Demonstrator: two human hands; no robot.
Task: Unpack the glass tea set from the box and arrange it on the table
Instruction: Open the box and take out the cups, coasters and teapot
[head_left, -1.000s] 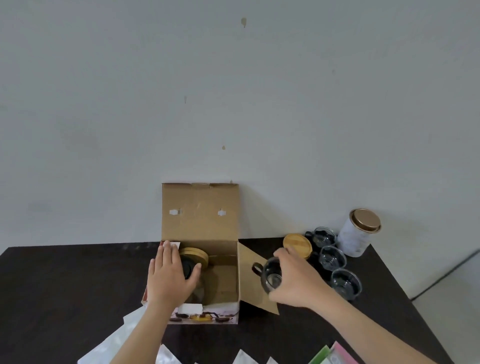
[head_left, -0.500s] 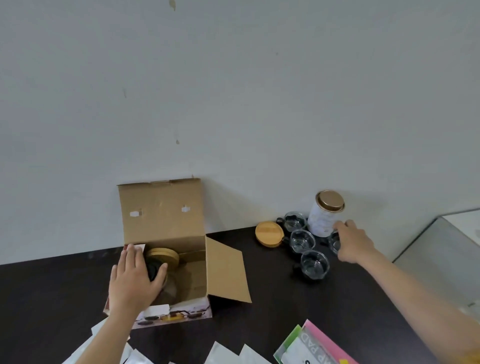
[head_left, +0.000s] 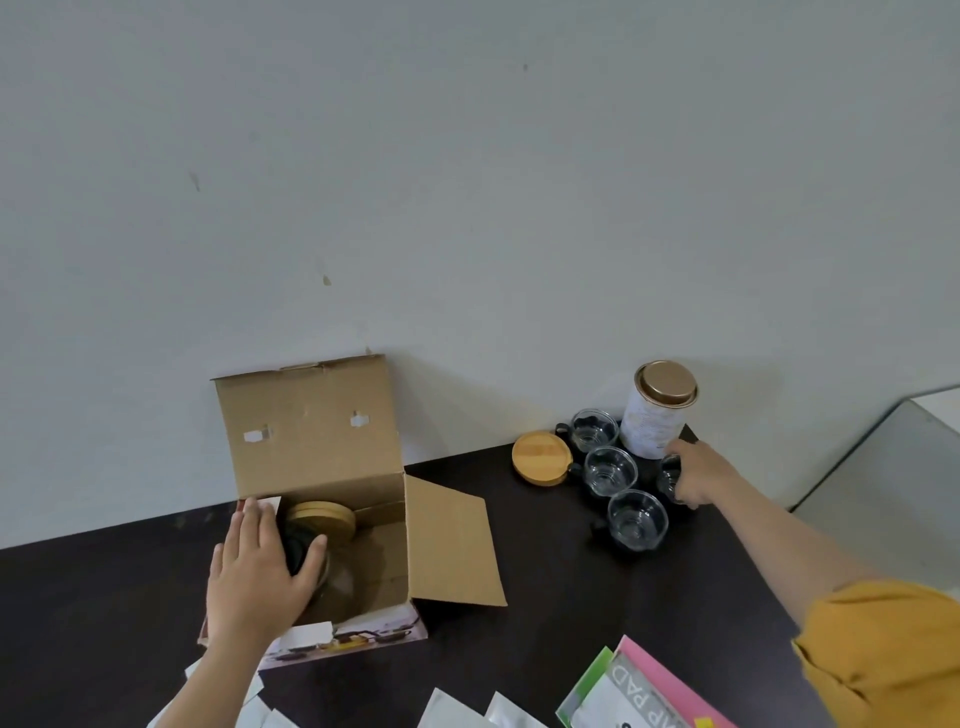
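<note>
Right hand (head_left: 693, 475) grips fourth glass cup (head_left: 669, 475); three cups (head_left: 609, 470) beside it.

I had the left hand (head_left: 257, 577) resting on the near-left rim of the open cardboard box (head_left: 332, 467), thumb against the dark teapot (head_left: 306, 558) inside; bamboo lids (head_left: 322, 517) sat just behind it. Far right, my right hand (head_left: 693, 475) gripped a glass cup (head_left: 670, 475) just in front of the white tin (head_left: 657, 410). Three more cups (head_left: 610, 467) stood beside it on the dark table (head_left: 545, 571), with a bamboo coaster (head_left: 542, 457) to their left. Paper packets (head_left: 457, 712) and a pink pad (head_left: 660, 686) lay near.
</note>
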